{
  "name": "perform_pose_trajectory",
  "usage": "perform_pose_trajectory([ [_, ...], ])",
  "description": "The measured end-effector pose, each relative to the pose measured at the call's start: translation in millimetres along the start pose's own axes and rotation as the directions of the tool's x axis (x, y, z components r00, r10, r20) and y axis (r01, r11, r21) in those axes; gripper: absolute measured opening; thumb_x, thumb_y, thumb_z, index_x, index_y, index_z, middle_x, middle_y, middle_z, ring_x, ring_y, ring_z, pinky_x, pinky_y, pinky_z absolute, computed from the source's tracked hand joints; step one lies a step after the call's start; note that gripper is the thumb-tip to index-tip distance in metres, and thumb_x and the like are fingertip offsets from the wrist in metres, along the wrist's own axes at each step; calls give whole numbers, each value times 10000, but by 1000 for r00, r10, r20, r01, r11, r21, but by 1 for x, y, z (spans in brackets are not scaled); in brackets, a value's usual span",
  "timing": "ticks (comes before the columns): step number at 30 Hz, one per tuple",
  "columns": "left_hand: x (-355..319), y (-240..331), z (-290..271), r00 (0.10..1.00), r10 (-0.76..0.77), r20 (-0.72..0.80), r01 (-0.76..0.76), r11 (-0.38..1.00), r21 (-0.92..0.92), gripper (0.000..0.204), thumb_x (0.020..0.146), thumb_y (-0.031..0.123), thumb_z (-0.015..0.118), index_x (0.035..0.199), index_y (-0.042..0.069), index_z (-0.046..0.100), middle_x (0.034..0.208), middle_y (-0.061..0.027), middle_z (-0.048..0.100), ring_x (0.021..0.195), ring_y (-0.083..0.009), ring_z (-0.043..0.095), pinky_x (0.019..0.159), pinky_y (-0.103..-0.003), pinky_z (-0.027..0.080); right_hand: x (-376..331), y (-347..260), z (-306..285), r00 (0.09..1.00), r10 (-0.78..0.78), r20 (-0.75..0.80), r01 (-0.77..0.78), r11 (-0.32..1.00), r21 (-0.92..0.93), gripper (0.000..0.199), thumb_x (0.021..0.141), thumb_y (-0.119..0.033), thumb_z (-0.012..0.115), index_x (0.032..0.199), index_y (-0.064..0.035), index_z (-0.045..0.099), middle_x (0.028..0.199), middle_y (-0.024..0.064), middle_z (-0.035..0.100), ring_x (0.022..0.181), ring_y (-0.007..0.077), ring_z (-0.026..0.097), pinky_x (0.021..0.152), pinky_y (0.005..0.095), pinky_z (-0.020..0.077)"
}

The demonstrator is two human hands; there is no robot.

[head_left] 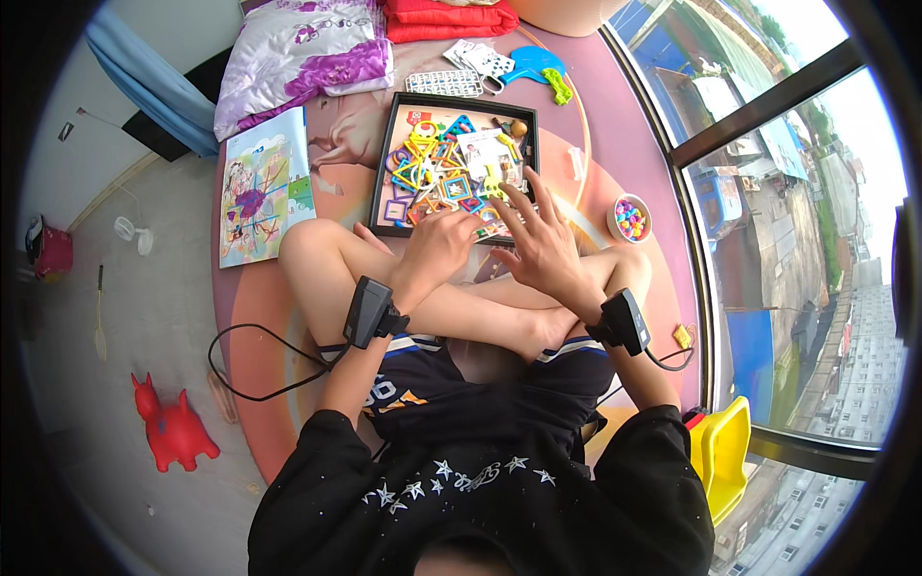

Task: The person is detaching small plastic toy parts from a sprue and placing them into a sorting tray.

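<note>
A shallow black-rimmed tray (378, 182) lies in front of my crossed legs, heaped with colourful plastic frame-shaped building pieces (455, 188), squares and triangles among them. Over its near edge my left hand (437, 252) is closed, fingertips drawn together; whatever they may hold is too small to make out. My right hand (544, 244) hovers at the tray's near right corner, fingers spread and nothing visible in them. Just beyond its fingertips, a yellow-green piece (494, 180) rests among the frames, beside a white printed card (480, 152).
A cup of colourful small pieces (630, 219) stands right of the tray. Left lies a picture board (269, 192). Behind are a white grid (444, 84), cards (480, 60) and a blue paddle-shaped toy (534, 63). Windows line the right; a yellow plastic container (722, 456) sits lower right.
</note>
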State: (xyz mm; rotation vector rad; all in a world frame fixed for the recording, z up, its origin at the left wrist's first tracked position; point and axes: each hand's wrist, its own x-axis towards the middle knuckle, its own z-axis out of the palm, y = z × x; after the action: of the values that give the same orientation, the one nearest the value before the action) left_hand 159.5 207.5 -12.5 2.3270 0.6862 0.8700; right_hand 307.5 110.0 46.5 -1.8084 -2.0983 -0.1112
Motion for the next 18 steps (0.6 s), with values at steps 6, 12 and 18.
perform_pose_trajectory([
  [6, 6, 16, -13, 998, 26, 57, -15, 980, -197, 322, 702, 100, 710, 994, 19, 603, 966, -101, 623, 801, -245, 627, 718, -297, 486, -25, 17, 27, 981, 190, -48, -140, 847, 512, 186, 772, -161, 667, 811, 16, 624, 641, 153, 556, 539, 291, 565, 502, 347, 437],
  [12, -28, -1, -19, 878, -319, 356, 381, 917, -118, 241, 794, 232, 660, 933, 40, 619, 687, -70, 647, 623, -181, 630, 806, -401, 321, -42, -10, 55, 970, 239, -36, -164, 758, 632, 209, 808, -222, 637, 842, -19, 604, 634, 138, 577, 567, 294, 583, 522, 367, 449],
  [18, -27, -8, -24, 762, -334, 554, 574, 745, -340, 240, 920, 139, 491, 1054, -56, 531, 973, -81, 624, 802, -143, 639, 673, -209, 504, -35, -3, 73, 948, 306, 91, -297, 739, 605, 279, 809, -339, 608, 796, -60, 619, 619, 124, 601, 589, 302, 601, 514, 392, 450],
])
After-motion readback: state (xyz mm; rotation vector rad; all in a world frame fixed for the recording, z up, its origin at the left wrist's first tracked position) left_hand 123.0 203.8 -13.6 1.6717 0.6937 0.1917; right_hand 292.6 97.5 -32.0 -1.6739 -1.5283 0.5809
